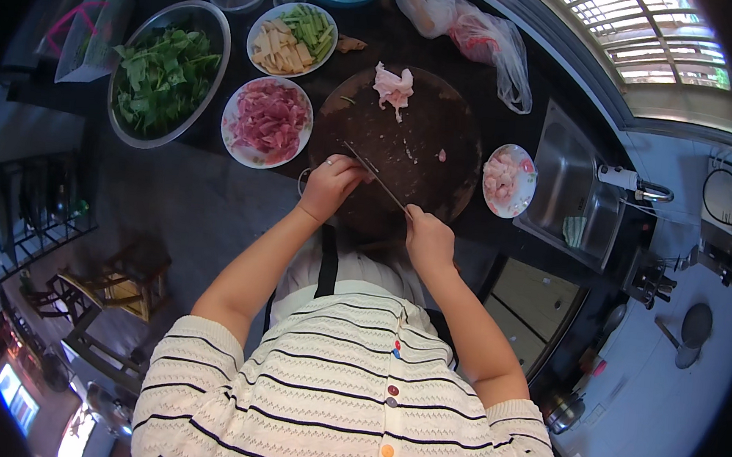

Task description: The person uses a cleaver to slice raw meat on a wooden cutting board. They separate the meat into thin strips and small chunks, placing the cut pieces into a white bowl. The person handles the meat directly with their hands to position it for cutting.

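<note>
My right hand (429,238) is closed around the handle of a knife (376,175), whose blade reaches up and left over a round wooden chopping board (437,125). Beside the blade, my left hand (331,186), with a ring on one finger, has its fingertips bent down on a small pinkish piece of meat (367,177), mostly hidden by the fingers. A pale piece of raw meat or fat (393,89) lies at the board's far edge. A small pink scrap (442,155) and pale bits are on the board. To the left stands a plate of sliced red meat (268,120).
A steel bowl of leafy greens (166,81) and a plate of cut vegetables (293,39) stand at the left. On the right are a plate of pale meat pieces (502,179) and a sink (564,166) with a faucet (636,182). Plastic bags (468,35) lie behind the board.
</note>
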The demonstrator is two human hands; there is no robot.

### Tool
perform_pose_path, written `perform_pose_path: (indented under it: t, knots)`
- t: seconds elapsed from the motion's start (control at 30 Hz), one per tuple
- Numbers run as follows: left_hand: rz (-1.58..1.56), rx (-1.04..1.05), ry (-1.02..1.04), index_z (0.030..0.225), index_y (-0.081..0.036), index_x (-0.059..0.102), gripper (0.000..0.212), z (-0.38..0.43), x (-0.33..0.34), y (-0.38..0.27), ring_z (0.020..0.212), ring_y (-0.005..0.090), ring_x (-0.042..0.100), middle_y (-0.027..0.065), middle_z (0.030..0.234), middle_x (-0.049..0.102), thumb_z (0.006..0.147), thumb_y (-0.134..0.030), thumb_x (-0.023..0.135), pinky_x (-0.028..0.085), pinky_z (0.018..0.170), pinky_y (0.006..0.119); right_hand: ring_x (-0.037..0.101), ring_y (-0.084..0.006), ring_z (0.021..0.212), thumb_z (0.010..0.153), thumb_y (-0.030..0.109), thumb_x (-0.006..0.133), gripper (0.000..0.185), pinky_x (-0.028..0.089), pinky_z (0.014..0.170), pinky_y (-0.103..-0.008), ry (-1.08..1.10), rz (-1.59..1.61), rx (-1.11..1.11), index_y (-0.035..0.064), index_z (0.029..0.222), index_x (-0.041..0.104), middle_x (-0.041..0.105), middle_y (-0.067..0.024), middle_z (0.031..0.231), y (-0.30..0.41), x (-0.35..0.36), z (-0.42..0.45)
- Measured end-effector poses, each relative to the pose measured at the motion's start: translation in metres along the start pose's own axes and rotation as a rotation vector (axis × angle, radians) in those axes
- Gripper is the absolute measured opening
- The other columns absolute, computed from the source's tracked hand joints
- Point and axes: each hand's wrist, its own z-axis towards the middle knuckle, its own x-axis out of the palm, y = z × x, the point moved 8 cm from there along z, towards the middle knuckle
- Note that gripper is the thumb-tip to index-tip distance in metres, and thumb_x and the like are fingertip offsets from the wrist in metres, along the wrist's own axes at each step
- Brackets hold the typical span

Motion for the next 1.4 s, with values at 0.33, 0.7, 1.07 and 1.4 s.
perform_pose_path:
  t: [0.33,0.7,1.07,1.4]
  knots:
    - [0.113,-0.142,-0.12,0.091,-0.008,0.071,0.017,-0.022,-0.001,-0.001,0.088,0.026,0.066,0.0064,0.096,0.067,0.074,-0.002,0.073,0.054,0.076,0.035,0.066,-0.0393,0.076,0.093,0.016,0.059,0.019,0.052,0.069,-0.0474,0.066,0.296,-0.011,0.0114,0.109,0.067,0.069,-0.0181,0.084,-0.031,0.005,0.015]
    - [0.113,-0.072,-0.098,0.09,-0.007,0.072,0.022,-0.02,0.01,-0.003,0.096,0.0266,0.066,0.0052,0.1,0.068,0.069,0.0,0.073,0.054,0.078,0.035,0.064,-0.034,0.066,0.086,0.009,0.065,0.028,0.051,0.058,-0.0437,0.006,0.021,-0.157,0.0106,0.114,0.065,0.063,-0.0129,0.075,-0.009,-0.001,0.004]
    - [0.078,-0.086,-0.129,0.092,-0.005,0.07,0.024,-0.015,0.018,0.004,0.1,0.032,0.065,0.0083,0.104,0.067,0.069,0.0,0.076,0.054,0.08,0.039,0.064,-0.0326,0.063,0.083,0.008,0.064,0.036,0.052,0.058,-0.042,-0.002,-0.033,-0.183,0.0081,0.119,0.063,0.061,-0.0125,0.076,-0.013,0.001,0.009]
    - [0.096,-0.091,-0.098,0.098,-0.005,0.069,0.028,-0.006,0.021,0.004,0.105,0.0284,0.063,0.0079,0.107,0.066,0.07,0.0,0.074,0.055,0.083,0.037,0.064,-0.0348,0.063,0.084,0.006,0.062,0.03,0.052,0.057,-0.0435,-0.004,0.019,-0.16,0.0069,0.114,0.062,0.062,-0.014,0.076,-0.008,0.004,0.019]
